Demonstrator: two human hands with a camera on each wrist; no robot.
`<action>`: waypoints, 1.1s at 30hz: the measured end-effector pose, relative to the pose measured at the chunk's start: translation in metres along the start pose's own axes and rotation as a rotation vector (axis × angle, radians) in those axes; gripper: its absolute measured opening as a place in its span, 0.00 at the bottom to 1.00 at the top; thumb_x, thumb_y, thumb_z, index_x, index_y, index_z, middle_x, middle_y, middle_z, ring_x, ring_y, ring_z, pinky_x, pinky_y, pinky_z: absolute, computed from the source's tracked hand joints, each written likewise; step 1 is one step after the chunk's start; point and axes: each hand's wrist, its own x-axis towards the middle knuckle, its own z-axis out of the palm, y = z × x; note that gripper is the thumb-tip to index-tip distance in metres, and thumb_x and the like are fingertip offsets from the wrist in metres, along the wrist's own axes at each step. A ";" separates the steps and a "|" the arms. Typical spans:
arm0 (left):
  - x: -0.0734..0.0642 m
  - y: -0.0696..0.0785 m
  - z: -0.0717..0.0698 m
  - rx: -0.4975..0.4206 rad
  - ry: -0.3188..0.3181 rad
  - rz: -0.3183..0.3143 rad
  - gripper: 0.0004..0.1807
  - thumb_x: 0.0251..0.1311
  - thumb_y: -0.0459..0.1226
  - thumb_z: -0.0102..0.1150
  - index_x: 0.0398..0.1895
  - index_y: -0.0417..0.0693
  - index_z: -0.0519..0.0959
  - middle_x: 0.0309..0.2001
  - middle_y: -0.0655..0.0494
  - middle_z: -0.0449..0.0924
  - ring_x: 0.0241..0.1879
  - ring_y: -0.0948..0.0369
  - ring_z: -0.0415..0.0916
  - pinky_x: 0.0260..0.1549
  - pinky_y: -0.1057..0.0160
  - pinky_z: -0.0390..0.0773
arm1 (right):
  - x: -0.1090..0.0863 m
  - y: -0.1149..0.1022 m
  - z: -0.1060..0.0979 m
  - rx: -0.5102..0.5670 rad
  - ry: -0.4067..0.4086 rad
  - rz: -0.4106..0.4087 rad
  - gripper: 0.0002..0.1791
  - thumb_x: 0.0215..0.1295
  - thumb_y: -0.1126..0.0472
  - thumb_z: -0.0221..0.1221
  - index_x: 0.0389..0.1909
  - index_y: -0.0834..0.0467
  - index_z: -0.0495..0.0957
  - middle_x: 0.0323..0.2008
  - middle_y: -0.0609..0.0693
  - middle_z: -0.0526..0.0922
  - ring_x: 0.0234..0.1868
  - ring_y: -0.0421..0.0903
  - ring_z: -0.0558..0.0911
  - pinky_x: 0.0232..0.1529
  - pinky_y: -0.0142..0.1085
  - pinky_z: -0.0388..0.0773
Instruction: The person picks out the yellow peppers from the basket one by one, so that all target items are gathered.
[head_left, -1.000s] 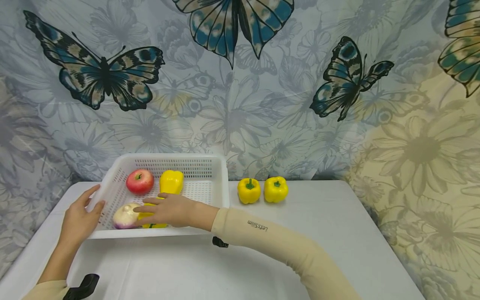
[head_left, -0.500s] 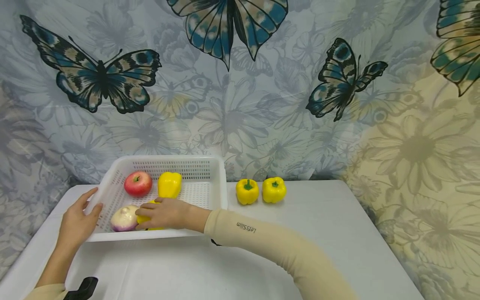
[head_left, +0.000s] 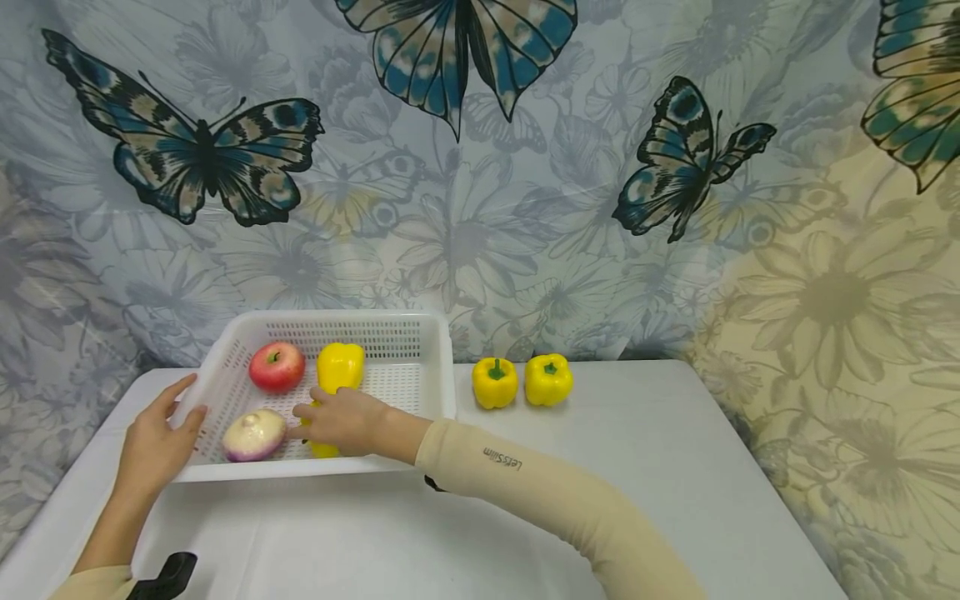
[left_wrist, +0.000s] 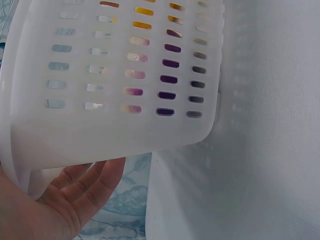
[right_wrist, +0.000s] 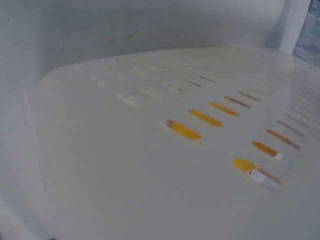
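Soft shadow by basket (head_left: pixel 300 471), hazy right-wrist view

Wall covering (head_left: pixel 487 233): pale grey-blue floral print, yellowish at right
Butterflies (head_left: pixel 209 158): teal, black and tan, printed large
Tabletop (head_left: pixel 645 467): white, before the wall covering

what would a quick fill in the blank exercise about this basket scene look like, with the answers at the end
1. The person's ____ hand reaches into the white basket and partly covers a yellow pepper.
2. The red fruit in the basket is an ____.
3. Outside the basket, ____ yellow peppers sit on the table.

Missing words: right; apple; two.
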 end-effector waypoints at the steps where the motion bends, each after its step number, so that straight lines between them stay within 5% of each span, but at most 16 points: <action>1: 0.000 0.000 0.000 0.001 -0.001 -0.001 0.29 0.69 0.34 0.48 0.72 0.34 0.59 0.54 0.16 0.67 0.47 0.27 0.71 0.39 0.33 0.69 | -0.002 0.001 0.000 0.023 0.004 0.009 0.34 0.70 0.51 0.56 0.74 0.34 0.56 0.69 0.40 0.62 0.65 0.43 0.64 0.45 0.27 0.74; 18: 0.000 0.000 0.000 -0.005 -0.013 -0.014 0.29 0.70 0.34 0.46 0.72 0.34 0.58 0.55 0.16 0.66 0.50 0.26 0.68 0.42 0.31 0.66 | -0.046 0.030 0.001 0.362 0.195 0.108 0.34 0.60 0.49 0.66 0.68 0.45 0.69 0.63 0.45 0.66 0.57 0.41 0.69 0.39 0.28 0.76; 27: 0.000 -0.001 0.000 -0.013 -0.023 -0.023 0.30 0.70 0.35 0.46 0.73 0.35 0.57 0.56 0.16 0.65 0.50 0.26 0.68 0.43 0.31 0.66 | -0.074 0.054 0.001 0.538 0.292 0.141 0.35 0.59 0.50 0.68 0.68 0.50 0.70 0.65 0.49 0.69 0.63 0.44 0.70 0.54 0.30 0.73; 33: 0.000 0.000 0.000 -0.012 -0.019 -0.020 0.30 0.70 0.34 0.46 0.73 0.35 0.57 0.55 0.16 0.66 0.49 0.26 0.69 0.42 0.31 0.66 | -0.094 0.067 0.003 0.637 0.314 0.187 0.36 0.57 0.52 0.70 0.68 0.50 0.70 0.66 0.50 0.68 0.63 0.45 0.71 0.53 0.33 0.75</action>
